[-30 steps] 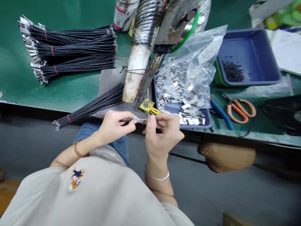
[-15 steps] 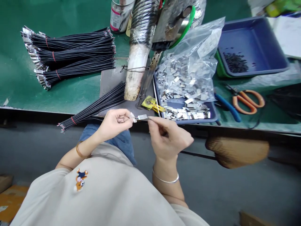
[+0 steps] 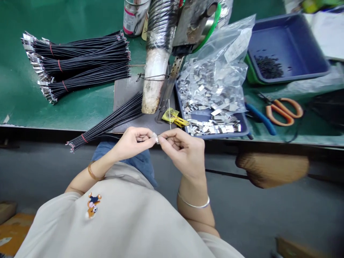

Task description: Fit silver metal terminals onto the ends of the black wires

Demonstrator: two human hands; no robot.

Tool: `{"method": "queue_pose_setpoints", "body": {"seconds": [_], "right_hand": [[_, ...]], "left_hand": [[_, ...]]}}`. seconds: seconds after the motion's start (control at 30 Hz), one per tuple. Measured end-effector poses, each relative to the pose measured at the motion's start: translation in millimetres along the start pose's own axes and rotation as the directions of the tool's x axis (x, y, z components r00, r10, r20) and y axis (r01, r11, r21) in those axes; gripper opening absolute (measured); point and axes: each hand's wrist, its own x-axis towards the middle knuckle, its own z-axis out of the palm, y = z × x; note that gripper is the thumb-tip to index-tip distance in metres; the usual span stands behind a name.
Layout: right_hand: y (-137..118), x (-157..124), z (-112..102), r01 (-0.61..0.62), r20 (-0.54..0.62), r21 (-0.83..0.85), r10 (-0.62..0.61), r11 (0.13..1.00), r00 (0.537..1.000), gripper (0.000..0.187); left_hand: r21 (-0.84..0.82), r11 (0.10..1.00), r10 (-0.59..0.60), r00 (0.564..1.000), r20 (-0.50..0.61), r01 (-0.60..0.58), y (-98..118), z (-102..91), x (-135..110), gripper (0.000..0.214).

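My left hand and my right hand meet at the bench's front edge, both pinched on a small metal clip between their fingertips. A thin black wire seems to run through my left fingers, mostly hidden. Just behind lies a loose bundle of black wires tied with a red band. A blue tray with several metal clips sits right of my hands.
Finished wire bundles with metal ends lie at the back left on the green mat. A wrapped tool stands in the middle over a dark plate. A clear bag of clips, a blue bin, orange scissors and blue-handled pliers are at the right.
My right hand has closed in on the clip from the right. The clip, plainly showing half a second ago, is now mostly covered by both sets of fingertips.
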Motion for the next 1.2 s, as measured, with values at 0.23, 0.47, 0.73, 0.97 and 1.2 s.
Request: {"method": "queue_pose_setpoints", "body": {"seconds": [0.23, 0.47, 0.73, 0.97, 1.2], "right_hand": [[8.4, -1.4, 2.1, 0.206, -0.579, 0.099, -0.111, 0.974, 0.808, 0.012], [16.6, -4.2, 8.1, 0.241, -0.397, -0.224, -0.314, 0.944, 0.863, 0.006], [17.1, 7.8, 16.0, 0.363, -0.271, -0.36, -0.468, 0.86, 0.841, 0.013], [12.9, 10.8, 16.5, 0.365, -0.263, -0.377, -0.476, 0.851, 0.839, 0.013], [6.2, 6.3, 12.6, 0.357, -0.219, -0.358, -0.449, 0.863, 0.866, 0.013]], "left_hand": [[-0.06, 0.997, 0.031, 0.991, -0.13, -0.039, -0.4, 0.8, 5.1, 0.026], [-0.073, 0.995, 0.055, 0.985, -0.162, -0.068, -3.9, 3.0, 11.0, 0.025], [-0.088, 0.989, 0.093, 0.956, -0.277, -0.122, -10.3, 5.8, 20.2, 0.021], [-0.107, 0.984, 0.1, 0.943, -0.318, -0.141, -9.3, 9.0, 19.9, 0.019], [-0.081, 0.987, 0.107, 0.951, -0.291, -0.136, -5.8, 8.2, 18.3, 0.018]]}}
